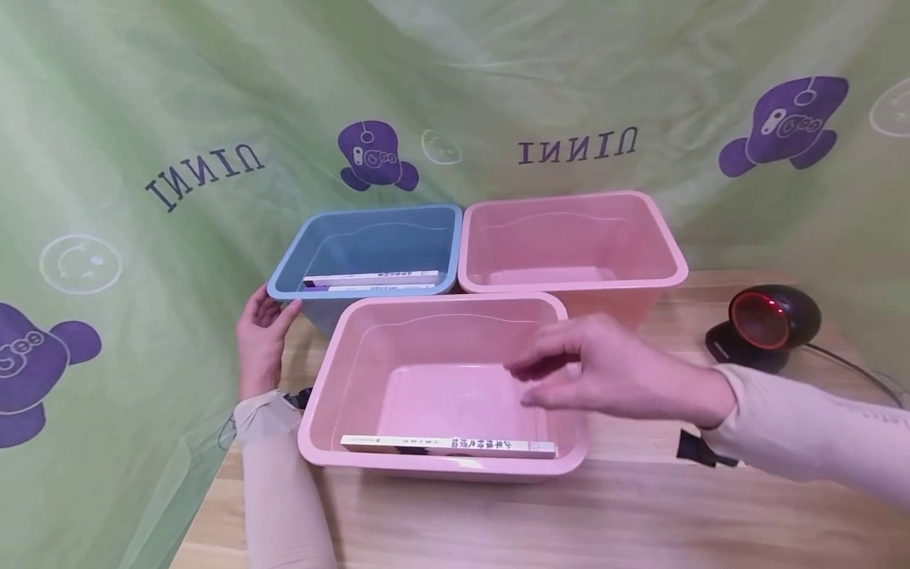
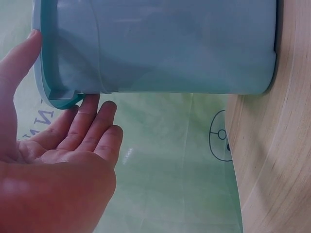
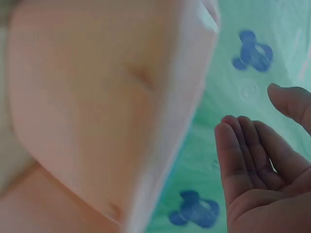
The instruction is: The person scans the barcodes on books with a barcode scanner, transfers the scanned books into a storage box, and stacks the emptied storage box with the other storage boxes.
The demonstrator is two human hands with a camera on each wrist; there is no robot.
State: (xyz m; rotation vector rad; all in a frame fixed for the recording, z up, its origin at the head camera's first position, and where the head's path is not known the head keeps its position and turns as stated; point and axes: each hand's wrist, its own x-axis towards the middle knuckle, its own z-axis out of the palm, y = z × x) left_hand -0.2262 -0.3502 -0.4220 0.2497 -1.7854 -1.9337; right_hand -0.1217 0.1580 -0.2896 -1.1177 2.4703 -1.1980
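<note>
My left hand [image 1: 261, 340] is at the front left corner of the blue bin [image 1: 387, 251]. In the left wrist view, its thumb touches the rim and its extended fingertips [image 2: 108, 109] are at the bin's side. Over the right side of the front pink bin [image 1: 455, 340] hovers my right hand [image 1: 604, 367], with nothing in it. The right wrist view shows that hand's fingers loosely extended, thumb apart. A thin book [image 1: 448, 446] stands on edge along the front wall inside this pink bin. Two thin books [image 1: 370, 279] lean inside the blue bin near its front.
A second pink bin [image 1: 569, 245] stands behind, right beside the blue one. On the right of the wooden table [image 1: 640, 506] sits a black scanner-like device [image 1: 778, 320] with a red glowing face and a cable. A green printed curtain [image 1: 483, 95] hangs behind and to the left.
</note>
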